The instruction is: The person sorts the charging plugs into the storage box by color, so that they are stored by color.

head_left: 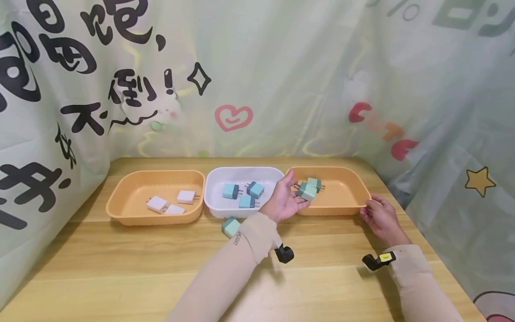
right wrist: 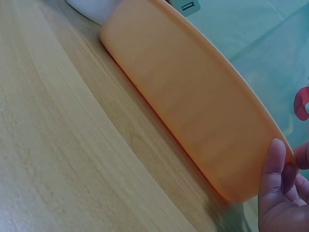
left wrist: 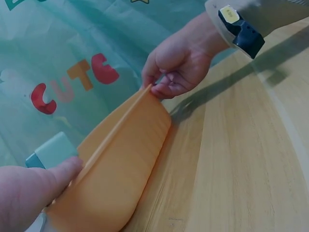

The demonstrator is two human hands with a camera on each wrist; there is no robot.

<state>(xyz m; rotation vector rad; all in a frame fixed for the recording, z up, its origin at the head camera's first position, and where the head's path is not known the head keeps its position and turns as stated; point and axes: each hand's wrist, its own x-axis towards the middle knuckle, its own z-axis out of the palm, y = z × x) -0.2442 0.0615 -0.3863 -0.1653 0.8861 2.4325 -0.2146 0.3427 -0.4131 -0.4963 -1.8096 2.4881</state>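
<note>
My left hand (head_left: 281, 200) reaches over the front left corner of the right orange tray (head_left: 342, 197), thumb spread and fingers fairly straight. Right at its fingertips is a green charger plug (head_left: 309, 192), its prongs toward the palm; it shows above the tray's rim in the left wrist view. Close behind it lies another green charger plug (head_left: 314, 182) in that tray. At the tray's front right corner, my right hand (head_left: 382, 219) pinches the rim between thumb and fingers, also seen in the right wrist view.
A white tray (head_left: 217, 210) in the middle holds three blue charger plugs. The left orange tray (head_left: 120, 210) has three white ones. One green charger plug (head_left: 230, 227) lies on the wooden table (head_left: 120, 268) beside my left sleeve. A printed curtain (head_left: 281, 89) hangs behind.
</note>
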